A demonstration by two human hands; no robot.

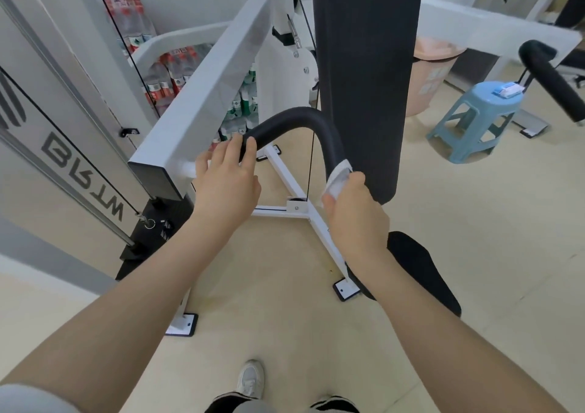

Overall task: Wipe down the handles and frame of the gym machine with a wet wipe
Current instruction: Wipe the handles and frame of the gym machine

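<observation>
A: Head view: where's your wet wipe (337, 180)?

B: Clamped in your right hand (354, 214), fingers closed round it against the near end of the curved black handle (304, 124).

A: And the left hand (226, 178)?

B: Fingers curled over the handle's far end, steadying it. The grip arcs up and leftward from the wipe, so your right hand is nearer.
</observation>
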